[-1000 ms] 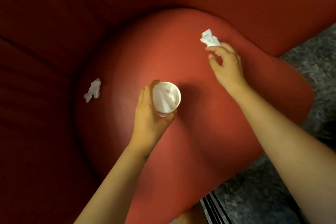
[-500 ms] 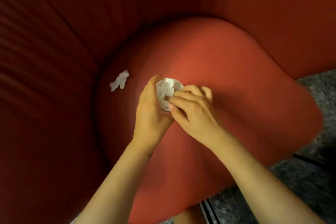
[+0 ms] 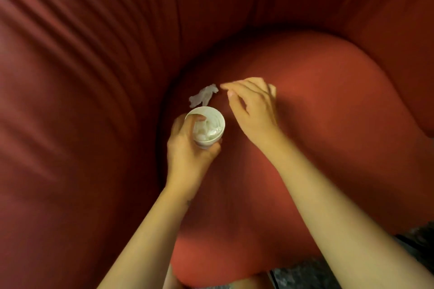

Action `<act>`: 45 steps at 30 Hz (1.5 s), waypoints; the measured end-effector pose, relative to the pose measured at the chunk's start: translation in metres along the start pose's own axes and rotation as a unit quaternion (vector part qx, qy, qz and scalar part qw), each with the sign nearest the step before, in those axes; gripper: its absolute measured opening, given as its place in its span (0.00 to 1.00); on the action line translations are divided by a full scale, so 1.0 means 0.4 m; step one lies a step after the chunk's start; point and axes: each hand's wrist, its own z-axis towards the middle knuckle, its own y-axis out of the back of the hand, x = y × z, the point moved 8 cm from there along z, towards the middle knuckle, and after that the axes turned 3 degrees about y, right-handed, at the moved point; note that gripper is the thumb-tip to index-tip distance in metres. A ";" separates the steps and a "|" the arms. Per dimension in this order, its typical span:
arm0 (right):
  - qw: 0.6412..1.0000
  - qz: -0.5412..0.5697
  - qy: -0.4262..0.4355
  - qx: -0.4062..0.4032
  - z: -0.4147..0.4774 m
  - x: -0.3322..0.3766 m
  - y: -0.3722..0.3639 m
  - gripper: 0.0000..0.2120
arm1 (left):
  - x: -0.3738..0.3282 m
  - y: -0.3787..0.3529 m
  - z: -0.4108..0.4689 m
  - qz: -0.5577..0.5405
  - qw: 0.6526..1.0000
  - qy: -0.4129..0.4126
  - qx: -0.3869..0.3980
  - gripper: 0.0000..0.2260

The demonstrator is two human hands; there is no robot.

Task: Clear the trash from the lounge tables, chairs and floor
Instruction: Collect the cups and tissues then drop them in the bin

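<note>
Half a second ago our right hand (image 3: 254, 110) was at the mouth of the round white paper cup (image 3: 218, 118). It now hangs just beyond the cup, over the seat. Its fingers are stretched out loosely with the thumb apart, and it holds nothing. The fingertips are blurred, so we cannot tell whether they touch the small crumpled white tissue (image 3: 203, 97) that lies just beyond the cup's far rim.

Our left hand (image 3: 187, 150) grips the cup from its left side. The thumb is curled round the near wall and the fingers are wrapped round the far side. The cup stands nearly upright with its mouth towards us, and wadded white paper (image 3: 207, 132) shows inside it.

Under the cup and to its right spreads the rounded red cushioned chair seat (image 3: 328, 148). The ribbed dark red chair back (image 3: 94, 77) rises to the left of the cup and beyond it. Well to the cup's near right, a strip of mottled grey carpet (image 3: 420, 239) shows past the seat's edge.
</note>
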 end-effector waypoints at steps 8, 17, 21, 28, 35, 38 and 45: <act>0.962 -0.130 -0.003 0.241 0.035 -0.064 -0.294 0.20 | 0.090 0.040 -0.020 0.023 0.998 0.048 -0.040 0.18; 0.999 0.028 0.011 0.026 -0.032 0.021 -0.088 0.06 | 0.065 0.034 -0.036 0.011 0.998 0.066 0.000 0.19; 0.996 0.070 0.056 -0.013 -0.068 0.111 0.011 0.07 | -0.010 0.044 -0.034 0.013 1.000 0.021 0.014 0.22; 0.991 -0.036 0.091 0.088 -0.126 0.214 0.104 0.20 | -0.194 0.116 -0.069 -0.059 0.996 -0.065 0.030 0.27; 0.991 -0.074 0.089 -0.069 -0.106 0.330 0.408 0.19 | -0.468 0.231 -0.117 -0.080 0.981 -0.171 0.032 0.21; 0.983 -0.030 0.082 -0.161 -0.108 0.380 0.567 0.17 | -0.602 0.282 -0.119 -0.083 0.973 -0.213 0.035 0.19; 0.957 -0.037 -0.032 -0.286 -0.157 0.442 0.876 0.20 | -0.892 0.394 -0.165 -0.058 0.930 -0.351 0.096 0.21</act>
